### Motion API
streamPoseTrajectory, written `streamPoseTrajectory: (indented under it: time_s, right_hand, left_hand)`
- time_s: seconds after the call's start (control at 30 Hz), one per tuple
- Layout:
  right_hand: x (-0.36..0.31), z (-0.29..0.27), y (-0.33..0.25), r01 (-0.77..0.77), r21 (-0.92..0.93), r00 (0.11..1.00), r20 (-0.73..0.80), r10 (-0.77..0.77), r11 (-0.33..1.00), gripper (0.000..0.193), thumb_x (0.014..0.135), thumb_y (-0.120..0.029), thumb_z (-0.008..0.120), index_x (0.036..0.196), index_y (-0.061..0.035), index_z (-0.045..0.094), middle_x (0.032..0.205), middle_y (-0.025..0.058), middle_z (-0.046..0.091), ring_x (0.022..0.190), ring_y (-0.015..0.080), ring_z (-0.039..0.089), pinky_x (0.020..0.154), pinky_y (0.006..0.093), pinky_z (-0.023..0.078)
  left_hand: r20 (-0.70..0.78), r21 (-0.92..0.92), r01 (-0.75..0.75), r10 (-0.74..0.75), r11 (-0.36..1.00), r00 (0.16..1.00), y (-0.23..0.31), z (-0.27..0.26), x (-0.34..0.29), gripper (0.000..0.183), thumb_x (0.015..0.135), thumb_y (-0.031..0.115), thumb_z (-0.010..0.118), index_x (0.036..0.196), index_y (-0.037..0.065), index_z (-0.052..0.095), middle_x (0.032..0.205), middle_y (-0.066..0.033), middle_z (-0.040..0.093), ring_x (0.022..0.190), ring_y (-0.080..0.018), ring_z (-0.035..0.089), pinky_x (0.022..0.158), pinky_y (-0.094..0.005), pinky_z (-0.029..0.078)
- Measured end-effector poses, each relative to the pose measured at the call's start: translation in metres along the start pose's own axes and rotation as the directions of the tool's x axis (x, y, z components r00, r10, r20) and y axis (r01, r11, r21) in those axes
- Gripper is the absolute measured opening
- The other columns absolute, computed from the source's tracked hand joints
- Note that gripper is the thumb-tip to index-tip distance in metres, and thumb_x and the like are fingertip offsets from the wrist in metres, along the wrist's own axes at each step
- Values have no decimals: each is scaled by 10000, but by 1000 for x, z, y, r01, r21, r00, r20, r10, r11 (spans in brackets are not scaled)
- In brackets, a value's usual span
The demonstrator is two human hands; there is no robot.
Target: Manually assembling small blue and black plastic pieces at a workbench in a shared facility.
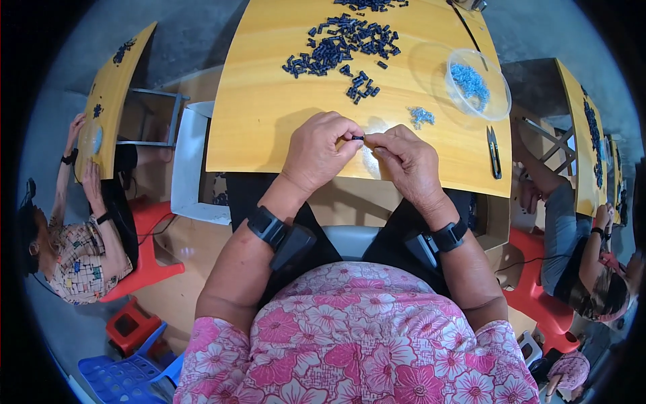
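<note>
My left hand (pixel 317 149) pinches a small black plastic piece (pixel 359 137) between thumb and fingertips, over the near part of the yellow table (pixel 262 128). My right hand (pixel 412 161) comes up to the piece's right end with its thumb and forefinger pressed together. Whatever sits between those right fingertips is too small to make out. Just beyond my right hand lies a little heap of pale blue and clear bits (pixel 422 117). Farther off, a large scatter of similar black pieces (pixel 343 47) spreads across the table, with a smaller cluster (pixel 362 88) nearer to me.
A clear round tub (pixel 501 101) of light blue bits (pixel 471 86) stands at the right. Small black snips (pixel 494 153) lie by the right edge. Under the table's left side is a white box (pixel 192 182). People sit at tables on both sides, a red stool (pixel 151 236) at left.
</note>
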State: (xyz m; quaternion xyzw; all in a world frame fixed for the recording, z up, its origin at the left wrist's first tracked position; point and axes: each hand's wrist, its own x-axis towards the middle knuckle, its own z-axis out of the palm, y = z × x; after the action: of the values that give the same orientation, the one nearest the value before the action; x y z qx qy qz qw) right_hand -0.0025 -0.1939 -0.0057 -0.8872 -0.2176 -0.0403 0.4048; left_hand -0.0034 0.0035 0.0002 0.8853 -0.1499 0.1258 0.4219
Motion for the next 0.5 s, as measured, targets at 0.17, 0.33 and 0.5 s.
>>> streamPoseTrajectory:
  time_s: [0.17, 0.33, 0.5]
  right_hand:
    - [0, 0, -5, 15, -4, 1000, 1, -15, 1000, 210, 837, -136, 692, 1032, -192, 747, 872, 66, 668, 782, 281, 662, 669, 369, 522]
    - [1, -3, -10, 19, -21, 1000, -3, -19, 1000, 201, 840, -125, 685, 1023, -182, 746, 844, 57, 651, 756, 269, 655, 657, 366, 516]
    - [0, -4, -10, 37, 0, 999, -14, -37, 999, 193, 829, -104, 691, 1003, -164, 747, 824, 58, 643, 738, 264, 649, 647, 359, 515]
  left_hand:
    - [-2, -31, 17, -17, 999, 1000, 2, 1, 0, 94, 751, 31, 733, 836, 66, 711, 739, -46, 643, 640, -167, 571, 578, -291, 456]
    - [7, -46, 20, -20, 999, 1000, 1, 2, 0, 136, 736, 13, 755, 857, 64, 722, 738, -48, 646, 614, -152, 548, 571, -285, 453]
    - [23, -62, 38, -37, 997, 999, 2, 2, 0, 174, 727, 13, 775, 890, 55, 729, 737, -50, 644, 602, -148, 540, 572, -281, 457]
